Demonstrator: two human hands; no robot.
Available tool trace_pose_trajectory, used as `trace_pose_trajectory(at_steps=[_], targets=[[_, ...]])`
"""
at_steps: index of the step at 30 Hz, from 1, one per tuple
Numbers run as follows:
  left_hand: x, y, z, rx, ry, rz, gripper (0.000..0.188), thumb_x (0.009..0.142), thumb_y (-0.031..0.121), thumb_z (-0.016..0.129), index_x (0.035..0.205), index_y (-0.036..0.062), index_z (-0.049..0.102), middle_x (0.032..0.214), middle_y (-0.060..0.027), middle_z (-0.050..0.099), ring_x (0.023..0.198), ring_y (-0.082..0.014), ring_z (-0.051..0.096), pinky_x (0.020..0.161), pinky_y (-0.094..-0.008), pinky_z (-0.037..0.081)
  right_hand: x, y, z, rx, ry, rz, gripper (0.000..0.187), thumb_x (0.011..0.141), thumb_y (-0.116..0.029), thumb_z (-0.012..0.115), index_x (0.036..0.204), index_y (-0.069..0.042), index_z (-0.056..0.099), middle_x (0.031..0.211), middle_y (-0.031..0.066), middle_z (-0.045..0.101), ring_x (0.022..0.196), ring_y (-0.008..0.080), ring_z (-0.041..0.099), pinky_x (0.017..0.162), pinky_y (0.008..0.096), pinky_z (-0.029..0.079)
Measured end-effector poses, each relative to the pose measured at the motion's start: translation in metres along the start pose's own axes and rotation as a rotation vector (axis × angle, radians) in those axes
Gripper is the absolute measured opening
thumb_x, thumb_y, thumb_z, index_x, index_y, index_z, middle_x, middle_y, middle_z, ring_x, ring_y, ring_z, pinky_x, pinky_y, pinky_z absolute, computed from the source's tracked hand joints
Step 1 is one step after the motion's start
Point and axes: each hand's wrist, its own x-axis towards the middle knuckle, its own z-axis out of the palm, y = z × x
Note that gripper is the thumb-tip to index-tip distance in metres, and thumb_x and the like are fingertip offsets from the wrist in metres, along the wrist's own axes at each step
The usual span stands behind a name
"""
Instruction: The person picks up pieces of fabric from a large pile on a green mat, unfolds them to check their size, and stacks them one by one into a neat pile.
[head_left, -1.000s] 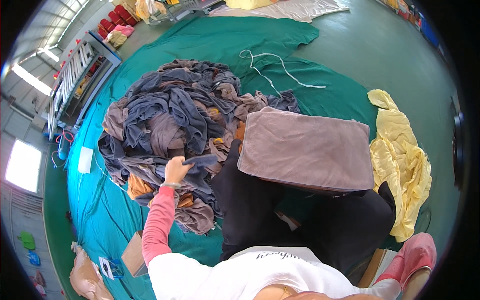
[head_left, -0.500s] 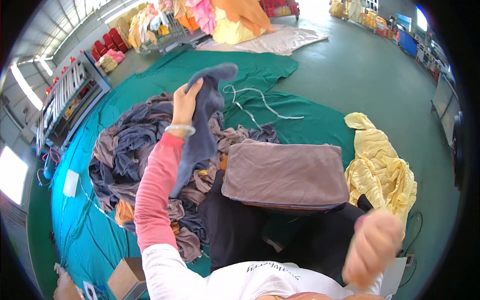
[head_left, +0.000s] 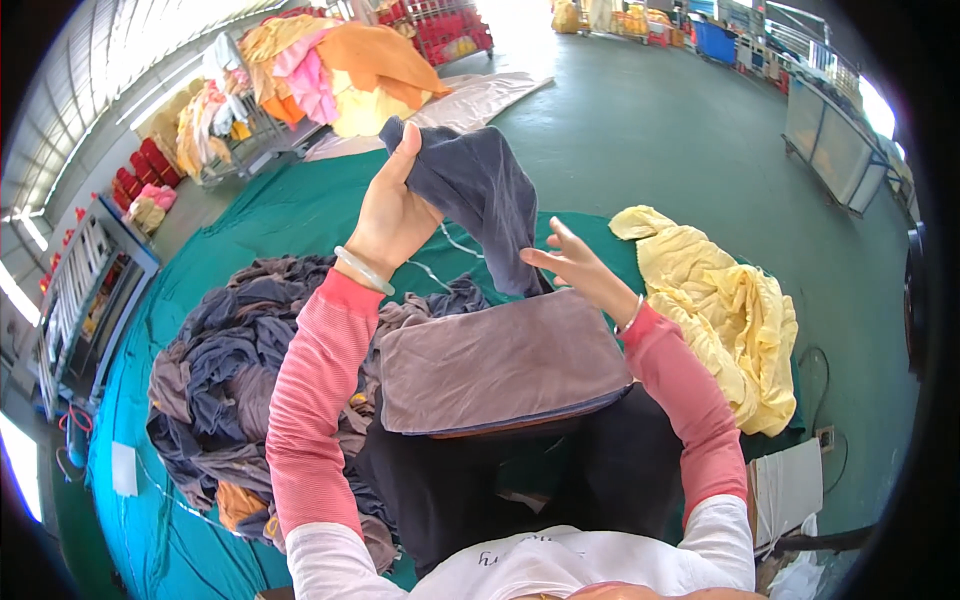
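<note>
Pinched between thumb and fingers of my left hand (head_left: 392,218) is a dark blue-grey cloth (head_left: 478,190), held up by its top corner and draping down to the right. My right hand (head_left: 580,266) is just beside the cloth's lower right edge, thumb and fingers spread; whether a fingertip touches the fabric I cannot tell. Below both hands lies a neat stack of folded cloths (head_left: 500,362) across my lap, brownish-mauve on top with blue and brown edges beneath. The cloth's lower end hangs behind the stack's far edge.
A big loose heap of dark blue and mauve cloths (head_left: 225,350) lies at left on a green ground sheet (head_left: 130,390). Crumpled yellow fabric (head_left: 715,310) is at right. Farther off stand a cart piled with coloured fabrics (head_left: 340,70) and a wheeled bin (head_left: 830,145).
My right hand has come up from the lower right to the cloth. The cloth, still in my left hand, now spreads wider toward the right. The whole view has turned rightward.
</note>
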Motion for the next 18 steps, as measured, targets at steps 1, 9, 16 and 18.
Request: trace_pose_trajectory(at_steps=[1, 9, 16, 18], targets=[[0.0, -0.001, 0.002, -0.006, -0.011, -0.004, 0.048, 0.094, 0.041, 0.04, 0.117, 0.0006, 0.05, 0.12, -0.013, 0.055, 0.113, -0.0264, 0.05, 0.1, -0.0436, 0.035, -0.003, -0.003, 0.001, 0.111, -0.075, 0.15, 0.07, 0.078, -0.037, 0.068, 0.127, 0.005, 0.041, 0.116, 0.011, 0.053, 0.101, 0.0189, 0.055, 0.079, 0.0295, 0.046], [0.009, 0.011, -0.014, 0.002, -0.06, 0.014, 0.045, 0.094, 0.043, 0.039, 0.112, 0.0042, 0.053, 0.114, -0.009, 0.059, 0.108, -0.0243, 0.054, 0.096, -0.041, 0.039, 0.017, 0.012, -0.021, 0.111, -0.114, 0.067, 0.031, 0.089, -0.029, 0.055, 0.112, -0.008, 0.058, 0.096, -0.0047, 0.061, 0.088, 0.0059, 0.054, 0.077, 0.0247, 0.042], [0.0, 0.003, -0.04, 0.418, 0.113, 0.088, 0.045, 0.094, 0.042, 0.039, 0.11, 0.0011, 0.052, 0.098, -0.0103, 0.063, 0.081, -0.0203, 0.065, 0.062, -0.0313, 0.055, 0.022, 0.022, -0.056, 0.68, 0.042, -0.145, 0.029, 0.091, -0.027, 0.052, 0.11, -0.006, 0.056, 0.101, -0.0029, 0.06, 0.087, 0.0071, 0.055, 0.074, 0.0226, 0.042], [-0.005, 0.017, -0.06, 0.421, -0.105, -0.034, 0.048, 0.094, 0.043, 0.039, 0.115, 0.0014, 0.05, 0.107, -0.0118, 0.061, 0.093, -0.0226, 0.063, 0.069, -0.0333, 0.055, 0.013, 0.0, -0.059, 0.731, 0.045, -0.098, 0.026, 0.086, -0.019, 0.059, 0.106, -0.002, 0.059, 0.094, -0.002, 0.061, 0.082, 0.006, 0.055, 0.073, 0.0217, 0.043]])
